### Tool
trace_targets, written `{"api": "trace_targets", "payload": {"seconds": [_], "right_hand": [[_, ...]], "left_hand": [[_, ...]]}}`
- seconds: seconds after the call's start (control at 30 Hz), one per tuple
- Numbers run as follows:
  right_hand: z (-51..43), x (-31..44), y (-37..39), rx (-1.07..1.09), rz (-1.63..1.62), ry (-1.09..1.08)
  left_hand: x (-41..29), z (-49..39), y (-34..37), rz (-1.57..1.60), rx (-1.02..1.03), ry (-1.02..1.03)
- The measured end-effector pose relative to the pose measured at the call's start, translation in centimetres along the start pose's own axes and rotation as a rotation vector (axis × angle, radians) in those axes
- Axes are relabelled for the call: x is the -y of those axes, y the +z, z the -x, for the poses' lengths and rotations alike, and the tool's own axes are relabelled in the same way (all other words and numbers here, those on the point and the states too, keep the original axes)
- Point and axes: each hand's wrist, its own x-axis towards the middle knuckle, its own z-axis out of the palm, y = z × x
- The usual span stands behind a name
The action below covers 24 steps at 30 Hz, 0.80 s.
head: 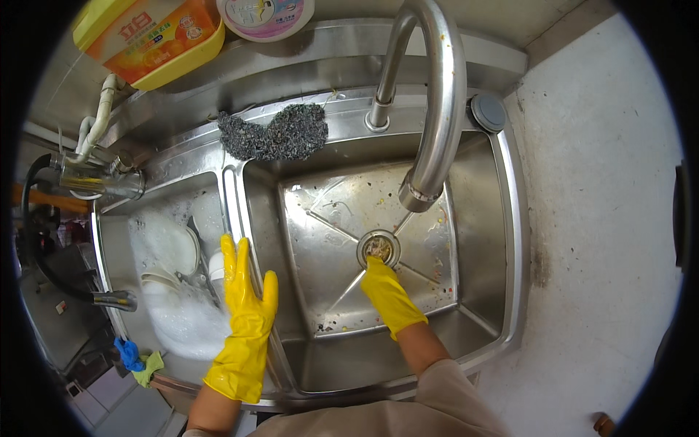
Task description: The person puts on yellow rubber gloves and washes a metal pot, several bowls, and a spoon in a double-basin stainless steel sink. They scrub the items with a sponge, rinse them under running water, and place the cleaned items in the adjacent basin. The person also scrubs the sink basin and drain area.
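Observation:
My left hand [243, 303], in a yellow rubber glove, lies palm down over the divider [234, 185] between two steel basins. Its fingers are apart and hold nothing. My right hand [385, 284], gloved the same way, reaches down to the drain [380, 246] of the right basin [344, 218]. Its fingertips are at the drain opening and hidden, so their grip does not show. Wet food debris fills the drain, and small scraps are scattered over the basin floor. White dishes [183, 251] sit in sudsy water in the left basin [112, 235], beside my left hand.
A curved steel faucet [450, 98] arches over the right basin. A grey mesh scouring pad [278, 134] lies on the back ledge, near a round grey stopper [487, 113]. Detergent containers [155, 41] stand behind. A black hose [33, 240] and cloths [129, 354] are at left.

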Motion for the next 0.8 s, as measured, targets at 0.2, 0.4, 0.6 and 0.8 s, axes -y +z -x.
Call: {"api": "trace_targets", "payload": {"seconds": [0.2,0.4,0.6,0.8], "right_hand": [[-2.7,0.5,1.8,0.007,0.054,0.048],[0.2,-3.1,0.3,-0.4,-0.221,-0.221],[3.0,-5.8,-0.3,-0.453,-0.12,-0.23],[1.1,-3.8,0.5,-0.426,-0.037,-0.268]], "left_hand": [[-0.1,-0.2,-0.1,0.011,0.001,-0.005],[0.2,0.0,0.1,0.034,-0.012,-0.005],[0.3,-0.1,0.2,0.064,-0.029,-0.011],[0.3,-0.1,0.2,0.073,-0.03,-0.018]]}}
